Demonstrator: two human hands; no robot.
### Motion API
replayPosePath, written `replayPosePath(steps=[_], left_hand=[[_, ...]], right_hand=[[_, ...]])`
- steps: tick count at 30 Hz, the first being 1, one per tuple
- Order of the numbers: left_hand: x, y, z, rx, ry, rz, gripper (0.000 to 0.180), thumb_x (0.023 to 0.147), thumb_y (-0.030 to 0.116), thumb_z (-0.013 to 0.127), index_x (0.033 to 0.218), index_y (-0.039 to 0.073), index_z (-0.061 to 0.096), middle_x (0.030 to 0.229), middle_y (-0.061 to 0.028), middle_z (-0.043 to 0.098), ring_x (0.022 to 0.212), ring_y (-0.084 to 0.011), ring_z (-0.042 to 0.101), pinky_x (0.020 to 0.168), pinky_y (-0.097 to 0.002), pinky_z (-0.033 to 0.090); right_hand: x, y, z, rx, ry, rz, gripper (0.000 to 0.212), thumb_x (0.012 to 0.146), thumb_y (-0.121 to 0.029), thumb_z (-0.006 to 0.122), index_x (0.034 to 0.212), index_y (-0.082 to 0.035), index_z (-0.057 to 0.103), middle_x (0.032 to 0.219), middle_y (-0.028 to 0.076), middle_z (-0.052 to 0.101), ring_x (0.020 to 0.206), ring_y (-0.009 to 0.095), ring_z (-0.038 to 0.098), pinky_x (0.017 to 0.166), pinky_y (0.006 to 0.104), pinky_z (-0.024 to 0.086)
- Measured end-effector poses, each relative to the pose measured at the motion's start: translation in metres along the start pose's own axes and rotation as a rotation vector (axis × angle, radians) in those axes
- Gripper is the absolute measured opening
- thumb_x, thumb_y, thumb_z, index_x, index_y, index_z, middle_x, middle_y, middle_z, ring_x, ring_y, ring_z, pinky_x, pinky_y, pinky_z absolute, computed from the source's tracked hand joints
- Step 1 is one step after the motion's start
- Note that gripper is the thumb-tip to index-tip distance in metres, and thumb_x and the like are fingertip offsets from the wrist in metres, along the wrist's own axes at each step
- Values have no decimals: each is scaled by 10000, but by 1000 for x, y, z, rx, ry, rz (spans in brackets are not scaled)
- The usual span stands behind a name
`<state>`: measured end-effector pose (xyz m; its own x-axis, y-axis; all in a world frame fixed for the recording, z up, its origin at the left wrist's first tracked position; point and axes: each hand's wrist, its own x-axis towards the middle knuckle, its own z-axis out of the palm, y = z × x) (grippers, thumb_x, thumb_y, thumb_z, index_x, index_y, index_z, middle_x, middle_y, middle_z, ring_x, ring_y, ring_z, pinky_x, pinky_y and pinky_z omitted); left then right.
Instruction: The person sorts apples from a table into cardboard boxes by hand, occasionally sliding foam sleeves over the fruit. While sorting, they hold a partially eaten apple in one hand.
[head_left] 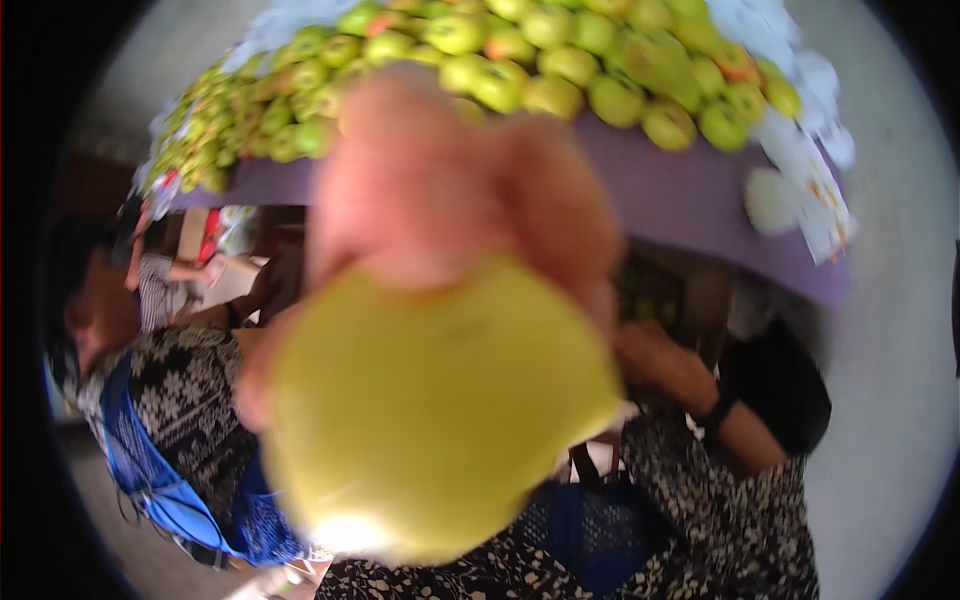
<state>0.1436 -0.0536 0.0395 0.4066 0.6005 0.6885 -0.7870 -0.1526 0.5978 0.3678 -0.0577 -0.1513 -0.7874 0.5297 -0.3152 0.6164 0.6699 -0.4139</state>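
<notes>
A yellow-green apple [440,400] fills the middle of the head view, very close and smeared by motion. Blurred fingers press on its top and wrap its upper sides. A forearm with a black band rises from the lower right into this grip, so my right hand [570,200] seems closed on the apple. More skin shows at the apple's left edge; whether it belongs to my left hand I cannot tell. The apple hides most of what lies behind it.
Beyond my hand, a purple-covered table [690,190] bears piled green-yellow apples [570,65], some with red patches. White foam nets [800,80] lie at its right end. At left stands a person in a floral top with a blue apron [175,510]; a striped sleeve [157,290] shows farther back.
</notes>
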Motion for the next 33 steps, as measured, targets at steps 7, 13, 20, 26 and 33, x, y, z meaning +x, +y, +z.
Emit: replayPosePath(steps=[7, 13, 20, 26, 33], left_hand=[[16, 23, 1, -136, 321, -6, 741, 486, 55, 838, 1090, -35, 418, 913, -85, 396, 789, -217, 459, 535, -277, 446], [12, 17, -9, -209, 232, 24, 695, 455, 76, 823, 1034, -14, 450, 949, -78, 377, 872, -199, 386, 603, -258, 393], [6, -9, -33, -264, 333, 21, 614, 586, 175, 771, 1081, -13, 460, 979, -112, 372, 901, -227, 364, 614, -257, 383], [8, -9, -43, -207, 490, -40, 623, 632, 215, 745, 1130, -16, 451, 1022, -141, 382, 894, -243, 369, 638, -256, 387], [31, -33, -32, -282, 700, 81, 615, 735, 336, 649, 1228, 27, 448, 1186, -201, 483, 986, -341, 536, 691, -393, 520]], right_hand=[[20, 61, 28, -171, 32, 236, 208, 822, -203, 553, 979, -76, 600, 849, 119, 621, 786, 283, 626, 691, 414, 503], [41, 135, 81, -150, 205, 371, 211, 792, -170, 570, 951, -33, 587, 891, 196, 629, 850, 363, 614, 748, 458, 498], [66, 196, 125, 126, 296, 423, 189, 771, -160, 569, 913, -35, 565, 871, 167, 614, 812, 380, 580, 742, 449, 477], [99, 172, 150, 166, 45, 385, 296, 796, -302, 555, 962, -57, 558, 967, 198, 607, 931, 364, 565, 818, 444, 439], [92, 286, 261, 5, 367, 318, 355, 864, -196, 364, 1116, -104, 597, 1174, 146, 580, 1106, 332, 529, 974, 428, 395]])
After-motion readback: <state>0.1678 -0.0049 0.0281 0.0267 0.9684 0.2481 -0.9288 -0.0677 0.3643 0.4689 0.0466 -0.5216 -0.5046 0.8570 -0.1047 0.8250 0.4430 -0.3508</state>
